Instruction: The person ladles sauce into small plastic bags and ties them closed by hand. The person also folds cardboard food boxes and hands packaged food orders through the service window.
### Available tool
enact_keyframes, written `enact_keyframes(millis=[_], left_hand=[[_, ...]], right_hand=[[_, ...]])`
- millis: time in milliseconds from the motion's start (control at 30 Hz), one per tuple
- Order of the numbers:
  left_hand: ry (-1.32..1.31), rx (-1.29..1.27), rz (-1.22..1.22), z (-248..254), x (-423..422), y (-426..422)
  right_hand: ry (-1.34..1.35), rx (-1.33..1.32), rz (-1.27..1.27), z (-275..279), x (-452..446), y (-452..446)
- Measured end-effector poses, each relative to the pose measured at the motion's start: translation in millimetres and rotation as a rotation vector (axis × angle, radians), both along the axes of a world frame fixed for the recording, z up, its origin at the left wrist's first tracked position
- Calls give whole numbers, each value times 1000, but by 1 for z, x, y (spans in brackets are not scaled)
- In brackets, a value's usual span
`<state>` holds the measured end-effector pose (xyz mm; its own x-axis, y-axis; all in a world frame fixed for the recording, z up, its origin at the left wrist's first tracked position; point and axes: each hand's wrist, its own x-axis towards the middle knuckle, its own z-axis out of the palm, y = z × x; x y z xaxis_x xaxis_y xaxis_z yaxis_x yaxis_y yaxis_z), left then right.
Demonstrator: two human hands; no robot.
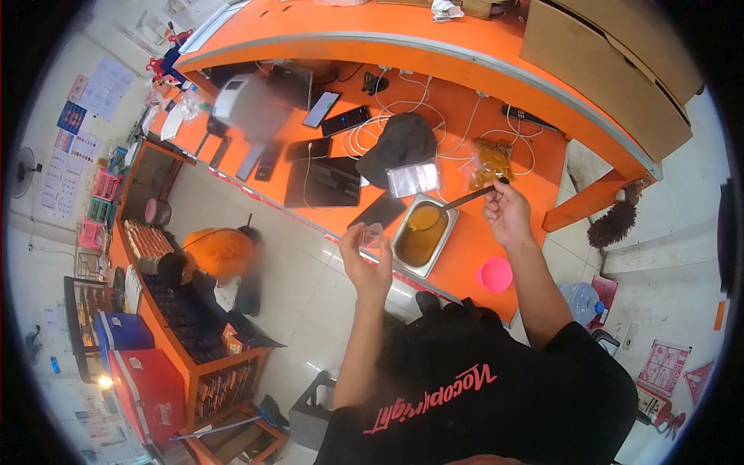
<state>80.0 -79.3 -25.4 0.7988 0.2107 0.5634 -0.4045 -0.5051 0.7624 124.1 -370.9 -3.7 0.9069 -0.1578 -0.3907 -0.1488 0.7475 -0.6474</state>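
My right hand (508, 215) grips the dark handle of a ladle (470, 197). The ladle's bowl is in a rectangular metal pan (443, 252) of orange-brown liquid (418, 244). To the left of the pan, my left hand (367, 263) is closed with its fingertips on a small clear plastic bag (373, 235); whether anything is in the bag cannot be made out. A pack of clear plastic bags (413, 180) lies just behind the pan. Near my right forearm stands a pink bowl (494, 274). Beyond my right hand is a clear bag with yellow-brown contents (493, 160).
Several phones (346, 121), a dark tablet (322, 183), a black cloth (399, 147) and white cables (422, 105) lie on the orange counter (469, 263). An orange shelf edge (434, 60) runs above it. A person in orange (217, 252) bends over a lower rack at left.
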Motion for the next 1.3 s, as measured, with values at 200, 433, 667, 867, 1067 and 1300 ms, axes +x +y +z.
enact_keyframes(millis=[200, 433, 667, 867, 1067, 1300], left_hand=[[52, -14, -34, -1, 2, -2], [40, 21, -39, 9, 4, -5], [54, 20, -49, 8, 4, -6], [72, 67, -60, 9, 2, -7], [102, 84, -81, 7, 0, -9], [168, 90, -103, 8, 0, -14]], right_hand=[[-4, -7, 3, 7, 1, 0], [-33, -4, -15, 2, -2, 0], [-25, -2, -12, 7, -6, 0], [-39, 1, -12, 9, -5, 0], [-42, 7, -15, 10, -5, 1], [-72, 1, -20, 14, -4, 3]])
